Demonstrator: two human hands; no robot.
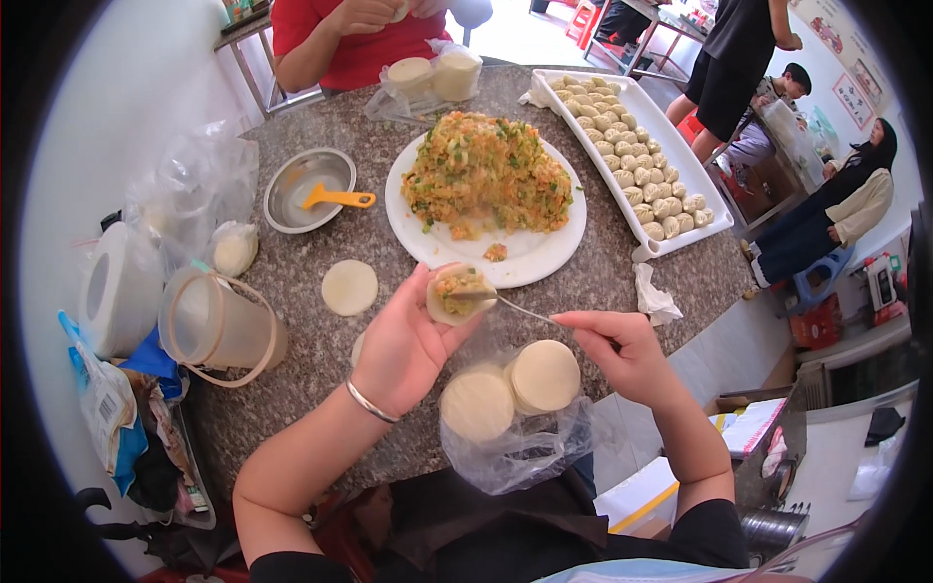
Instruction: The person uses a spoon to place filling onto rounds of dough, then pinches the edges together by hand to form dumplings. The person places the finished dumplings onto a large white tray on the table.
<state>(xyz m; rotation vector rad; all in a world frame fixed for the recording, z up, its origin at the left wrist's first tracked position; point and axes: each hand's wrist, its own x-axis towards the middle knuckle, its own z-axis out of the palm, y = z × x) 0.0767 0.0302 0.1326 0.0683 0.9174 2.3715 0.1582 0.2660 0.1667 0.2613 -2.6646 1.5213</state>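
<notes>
In my left hand (404,342) rests a round dumpling wrapper (466,313), slightly cupped, with a mound of chopped vegetable filling (455,284) on it. My right hand (616,350) grips the handle of a metal spoon (525,310), whose bowl end presses on that filling. Just beyond is a white plate (466,262) heaped with filling (488,175); a small clump lies apart near its front rim. Two stacks of wrappers, one on the left (477,404) and one on the right (547,375), sit on a plastic bag (510,463) by the table's near edge. A single wrapper (350,288) lies flat left of my hand.
A white tray (711,226) holds rows of pleated dumplings (634,160) at right. Leftward stand a steel bowl (273,197) with an orange-handled scraper (339,197), and a plastic pitcher (211,321). A crumpled tissue (656,295) lies near the tray. Across the table, a person in red (364,44) handles a wrapper.
</notes>
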